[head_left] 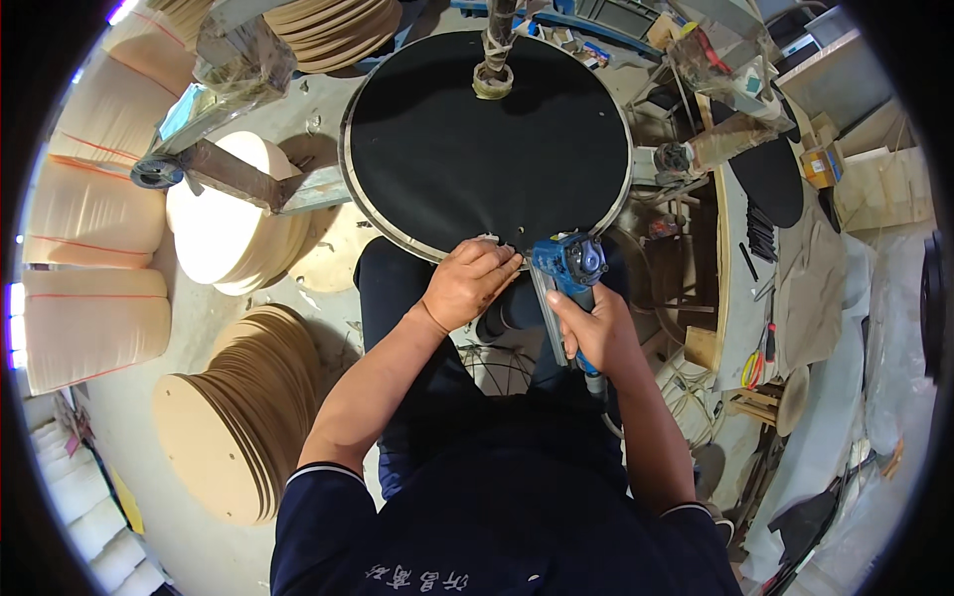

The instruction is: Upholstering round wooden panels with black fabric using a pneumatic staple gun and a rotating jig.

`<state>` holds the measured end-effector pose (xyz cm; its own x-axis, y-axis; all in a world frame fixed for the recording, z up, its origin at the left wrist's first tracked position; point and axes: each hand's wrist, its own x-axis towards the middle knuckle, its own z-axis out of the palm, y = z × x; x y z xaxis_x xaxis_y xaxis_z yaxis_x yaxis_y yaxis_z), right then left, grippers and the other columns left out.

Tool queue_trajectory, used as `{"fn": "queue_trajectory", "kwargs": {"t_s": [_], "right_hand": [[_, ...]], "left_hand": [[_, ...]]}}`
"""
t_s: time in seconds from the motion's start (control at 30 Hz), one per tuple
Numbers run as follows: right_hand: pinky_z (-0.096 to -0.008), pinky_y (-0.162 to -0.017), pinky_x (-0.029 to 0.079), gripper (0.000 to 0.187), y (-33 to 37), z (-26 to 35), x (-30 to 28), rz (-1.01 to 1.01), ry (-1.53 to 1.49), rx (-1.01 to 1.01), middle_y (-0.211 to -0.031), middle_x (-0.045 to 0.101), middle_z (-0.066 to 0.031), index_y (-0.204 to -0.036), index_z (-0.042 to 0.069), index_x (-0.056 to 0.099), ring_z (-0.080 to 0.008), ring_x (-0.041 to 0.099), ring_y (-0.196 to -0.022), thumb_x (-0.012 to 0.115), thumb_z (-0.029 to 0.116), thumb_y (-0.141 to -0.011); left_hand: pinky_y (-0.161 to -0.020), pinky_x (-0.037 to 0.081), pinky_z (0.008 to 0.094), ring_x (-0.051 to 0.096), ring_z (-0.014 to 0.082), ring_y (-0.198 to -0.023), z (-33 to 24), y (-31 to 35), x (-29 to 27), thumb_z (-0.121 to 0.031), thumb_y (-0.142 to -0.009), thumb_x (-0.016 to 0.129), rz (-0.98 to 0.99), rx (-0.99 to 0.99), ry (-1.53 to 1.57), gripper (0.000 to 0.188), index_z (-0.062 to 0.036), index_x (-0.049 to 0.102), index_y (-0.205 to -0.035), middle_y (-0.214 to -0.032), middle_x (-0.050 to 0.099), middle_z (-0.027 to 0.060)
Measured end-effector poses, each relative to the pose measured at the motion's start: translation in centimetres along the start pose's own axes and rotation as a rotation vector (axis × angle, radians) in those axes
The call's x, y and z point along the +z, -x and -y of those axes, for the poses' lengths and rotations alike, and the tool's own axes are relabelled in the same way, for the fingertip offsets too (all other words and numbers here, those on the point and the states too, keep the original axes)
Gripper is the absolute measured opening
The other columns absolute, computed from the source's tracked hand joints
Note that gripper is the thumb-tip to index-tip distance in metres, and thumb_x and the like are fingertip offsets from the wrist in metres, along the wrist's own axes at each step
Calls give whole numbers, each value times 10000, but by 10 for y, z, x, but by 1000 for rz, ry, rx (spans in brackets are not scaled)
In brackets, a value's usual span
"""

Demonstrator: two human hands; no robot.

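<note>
A round panel with black fabric [477, 149] over it lies in front of me, a pale rim showing around its edge. At the panel's near edge my left hand [464, 285] is closed, its fingers bunching the edge of the black fabric. Wrapped around the handle of a blue staple gun [566, 260] is my right hand [596, 333]. The gun's nose meets the panel's rim just right of my left fingertips; whether it touches the fabric I cannot tell. A hose runs from the bottom of the gun's handle.
A wrapped post [494, 74] presses on the panel's far part. Metal arms [234, 177] flank it. Stacks of round boards [214, 437] and pale foam discs [224, 214] stand at left. On the right bench [735, 298] lie scissors [769, 343], black strips [760, 236] and dark cloth.
</note>
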<state>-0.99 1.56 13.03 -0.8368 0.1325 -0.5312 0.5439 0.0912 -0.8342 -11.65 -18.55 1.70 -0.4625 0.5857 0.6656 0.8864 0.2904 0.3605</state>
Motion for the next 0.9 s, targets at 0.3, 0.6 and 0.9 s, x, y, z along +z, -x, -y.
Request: {"fn": "queue_trajectory", "kwargs": {"t_s": [0.3,0.6,0.9], "right_hand": [[-288,-489,447,241,1,4,-3,-75,187,-22,-642,580,-11,-957,32,626,-94,528,-491,718,247,-1012],[-325,-496,456,283,13,-26,-38,-220,-5,-52,-655,600,-27,-1078,24,658,-137,564,-482,745,281,-997],[-306,-494,444,268,39,-37,-51,-251,-125,-67,-626,592,-17,-999,26,630,-116,555,-493,751,266,-998]], "left_hand": [[-929,581,378,676,222,-1004,-10,-5,17,-101,-824,816,-23,-45,-15,286,-34,783,-1100,-1057,712,34],[-925,578,364,679,232,-1017,-32,-15,36,-96,-851,769,-83,-167,-71,243,-44,764,-1089,-1115,714,37],[-1200,392,538,601,308,-1297,-9,-19,-23,-180,-880,777,82,-182,-92,410,-84,710,-1272,-1347,656,102]]}}
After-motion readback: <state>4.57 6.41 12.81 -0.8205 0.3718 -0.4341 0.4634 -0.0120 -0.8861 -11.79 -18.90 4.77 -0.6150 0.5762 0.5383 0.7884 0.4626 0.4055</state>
